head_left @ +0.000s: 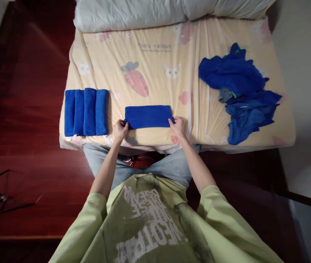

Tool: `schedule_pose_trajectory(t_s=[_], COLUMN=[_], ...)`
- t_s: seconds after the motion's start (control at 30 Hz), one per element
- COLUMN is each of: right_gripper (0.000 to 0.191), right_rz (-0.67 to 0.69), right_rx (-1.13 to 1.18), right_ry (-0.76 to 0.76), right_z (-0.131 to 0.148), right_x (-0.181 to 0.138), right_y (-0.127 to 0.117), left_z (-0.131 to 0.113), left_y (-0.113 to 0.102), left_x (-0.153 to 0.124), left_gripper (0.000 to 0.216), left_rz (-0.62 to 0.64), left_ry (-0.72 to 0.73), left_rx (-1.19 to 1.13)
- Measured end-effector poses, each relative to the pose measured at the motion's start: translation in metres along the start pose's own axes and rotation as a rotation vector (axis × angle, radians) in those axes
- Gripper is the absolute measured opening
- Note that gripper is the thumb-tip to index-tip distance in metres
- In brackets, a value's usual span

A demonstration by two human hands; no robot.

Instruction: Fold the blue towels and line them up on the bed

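Note:
In the head view a blue cloth (148, 116), folded into a long flat strip, lies on the bed in front of me. My left hand (121, 130) pinches its near left corner between thumb and fingers. At the opposite end my right hand (177, 126) grips the near right corner the same way. Left of it sit several rolled blue cloths (89, 112), side by side in a row, with small white tags at their near ends. To the right spreads a loose, crumpled pile of blue cloths (234, 75), with a grey patch among them.
A cream bed sheet (155, 82) with carrot and rabbit prints covers the mattress. Along the far edge lies a bulky pale quilt (144, 14). Black tripod legs (2, 199) stand on the dark red floor at left. A wall (303, 91) rises on the right.

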State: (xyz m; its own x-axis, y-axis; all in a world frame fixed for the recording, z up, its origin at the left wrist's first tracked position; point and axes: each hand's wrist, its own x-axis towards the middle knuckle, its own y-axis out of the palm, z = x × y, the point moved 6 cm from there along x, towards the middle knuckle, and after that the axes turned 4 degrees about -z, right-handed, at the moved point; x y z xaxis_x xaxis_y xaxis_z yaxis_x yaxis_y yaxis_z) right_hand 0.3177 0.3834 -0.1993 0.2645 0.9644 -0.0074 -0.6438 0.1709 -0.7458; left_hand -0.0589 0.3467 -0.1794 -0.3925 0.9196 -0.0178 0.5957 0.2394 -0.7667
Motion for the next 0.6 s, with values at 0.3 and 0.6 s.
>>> schedule_pose_trajectory(t_s=[0.3, 0.6], right_gripper=[0.063, 0.065], right_rz=[0.216, 0.203], right_rx=[-0.140, -0.127], right_ry=[-0.693, -0.715], right_z=[0.022, 0.022], right_x=[-0.040, -0.040], right_y=[-0.006, -0.008], left_z=[-0.021, -0.013], left_y=[0.016, 0.017], left_x=[-0.026, -0.022], left_gripper=[0.048, 0.069], left_rz=[0.288, 0.242], left_ry=[0.710, 0.655], left_rx=[0.053, 0.059])
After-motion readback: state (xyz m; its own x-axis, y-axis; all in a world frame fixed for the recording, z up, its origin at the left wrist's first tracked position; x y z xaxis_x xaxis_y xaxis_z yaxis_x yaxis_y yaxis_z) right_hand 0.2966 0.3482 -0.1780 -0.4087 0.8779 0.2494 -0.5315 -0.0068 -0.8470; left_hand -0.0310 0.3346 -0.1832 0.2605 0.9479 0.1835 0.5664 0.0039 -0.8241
